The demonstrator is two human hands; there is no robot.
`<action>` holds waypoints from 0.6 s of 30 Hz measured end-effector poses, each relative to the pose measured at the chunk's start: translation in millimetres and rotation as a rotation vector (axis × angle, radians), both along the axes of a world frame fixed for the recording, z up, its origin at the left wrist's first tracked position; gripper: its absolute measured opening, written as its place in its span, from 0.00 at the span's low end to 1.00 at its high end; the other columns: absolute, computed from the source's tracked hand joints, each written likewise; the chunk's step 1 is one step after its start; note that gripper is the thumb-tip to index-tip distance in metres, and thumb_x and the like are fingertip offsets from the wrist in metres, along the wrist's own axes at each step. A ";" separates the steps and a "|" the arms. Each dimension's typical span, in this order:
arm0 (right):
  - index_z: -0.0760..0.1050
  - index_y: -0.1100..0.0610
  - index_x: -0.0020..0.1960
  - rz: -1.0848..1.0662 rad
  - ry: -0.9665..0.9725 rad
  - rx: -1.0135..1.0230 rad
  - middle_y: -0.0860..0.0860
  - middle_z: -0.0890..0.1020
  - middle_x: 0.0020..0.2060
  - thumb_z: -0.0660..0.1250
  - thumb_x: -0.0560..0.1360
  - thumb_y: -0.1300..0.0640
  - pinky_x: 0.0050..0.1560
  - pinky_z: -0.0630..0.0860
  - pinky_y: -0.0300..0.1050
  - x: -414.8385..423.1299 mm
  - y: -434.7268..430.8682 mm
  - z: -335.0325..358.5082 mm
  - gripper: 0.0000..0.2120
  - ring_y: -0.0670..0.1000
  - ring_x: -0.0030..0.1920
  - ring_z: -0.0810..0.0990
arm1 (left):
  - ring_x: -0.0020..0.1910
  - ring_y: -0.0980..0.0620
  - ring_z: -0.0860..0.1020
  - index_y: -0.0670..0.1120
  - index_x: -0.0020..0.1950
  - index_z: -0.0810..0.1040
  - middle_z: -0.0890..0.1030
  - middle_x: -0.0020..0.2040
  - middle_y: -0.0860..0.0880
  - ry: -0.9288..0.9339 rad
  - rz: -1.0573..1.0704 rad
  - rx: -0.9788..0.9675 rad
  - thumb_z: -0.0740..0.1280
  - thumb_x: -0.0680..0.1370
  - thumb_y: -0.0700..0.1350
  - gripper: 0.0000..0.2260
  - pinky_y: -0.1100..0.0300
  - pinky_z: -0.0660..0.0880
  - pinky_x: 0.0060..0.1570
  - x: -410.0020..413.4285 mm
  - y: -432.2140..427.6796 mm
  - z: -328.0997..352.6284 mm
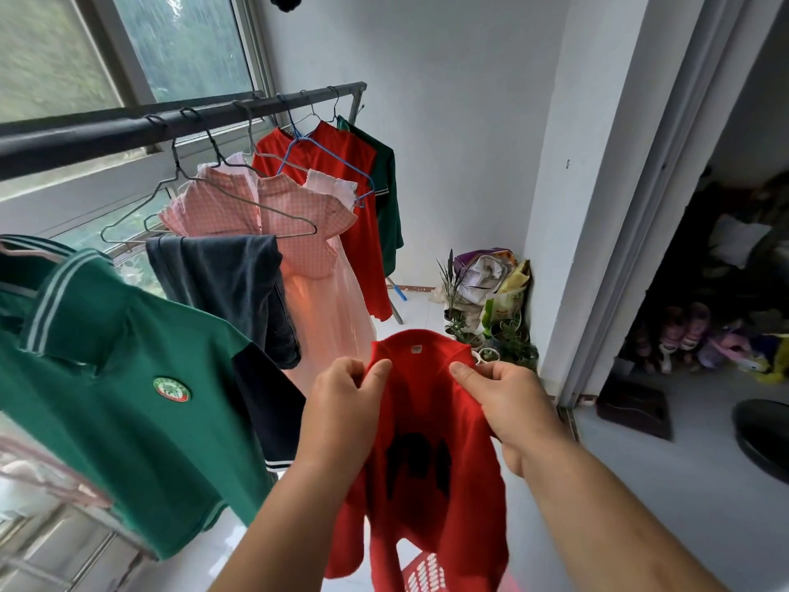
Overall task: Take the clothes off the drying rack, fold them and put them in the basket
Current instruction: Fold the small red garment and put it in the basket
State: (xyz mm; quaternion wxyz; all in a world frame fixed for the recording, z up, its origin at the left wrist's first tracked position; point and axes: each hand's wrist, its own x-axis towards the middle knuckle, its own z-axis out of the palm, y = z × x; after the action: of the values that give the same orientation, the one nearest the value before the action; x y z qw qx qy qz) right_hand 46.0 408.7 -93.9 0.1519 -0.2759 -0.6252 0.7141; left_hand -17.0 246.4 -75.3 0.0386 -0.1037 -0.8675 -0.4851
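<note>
A red T-shirt (420,420) with a dark print hangs in the air in front of me, off the rack. My left hand (346,403) pinches its left shoulder and my right hand (508,399) pinches its right shoulder. Below the shirt a red plastic basket (422,574) shows on the floor, mostly hidden by the cloth. The dark rack bar (170,126) runs across the upper left with wire hangers. On it hang a green polo shirt (119,390), dark shorts (230,279), a pink checked dress (299,249), a red shirt (341,173) and a green top (386,185).
A window (106,44) fills the upper left behind the rack. Potted plants and bags (491,301) sit in the far corner on the white tiled floor. A doorway on the right opens onto shoes (683,335) and a dark round tub (764,433).
</note>
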 end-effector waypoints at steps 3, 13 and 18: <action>0.80 0.59 0.40 0.076 0.003 0.004 0.55 0.83 0.32 0.73 0.74 0.58 0.35 0.80 0.49 -2.1 -14.7 5.9 0.06 0.51 0.30 0.80 | 0.29 0.53 0.77 0.47 0.38 0.80 0.79 0.29 0.51 -0.022 -0.038 0.064 0.71 0.74 0.55 0.13 0.53 0.77 0.34 6.2 8.8 4.7; 0.83 0.59 0.49 0.134 0.028 0.042 0.56 0.86 0.40 0.70 0.76 0.63 0.48 0.83 0.57 1.3 -30.1 15.5 0.04 0.55 0.41 0.86 | 0.35 0.52 0.83 0.51 0.40 0.82 0.84 0.34 0.52 -0.108 -0.111 0.117 0.72 0.73 0.49 0.03 0.48 0.82 0.40 15.0 13.1 4.5; 0.83 0.55 0.44 0.115 0.034 0.052 0.54 0.86 0.36 0.69 0.76 0.64 0.47 0.83 0.58 3.0 -33.2 18.3 0.06 0.53 0.38 0.85 | 0.34 0.53 0.82 0.51 0.37 0.82 0.83 0.32 0.53 -0.066 -0.114 0.024 0.71 0.72 0.48 0.04 0.48 0.81 0.39 17.4 12.5 8.3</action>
State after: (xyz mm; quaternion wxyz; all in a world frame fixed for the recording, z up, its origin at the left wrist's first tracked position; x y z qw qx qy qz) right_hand 49.0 375.5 -75.6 0.1281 -0.2234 -0.6556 0.7098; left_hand 0.4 258.9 -67.0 -0.0165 -0.1362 -0.8552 -0.4999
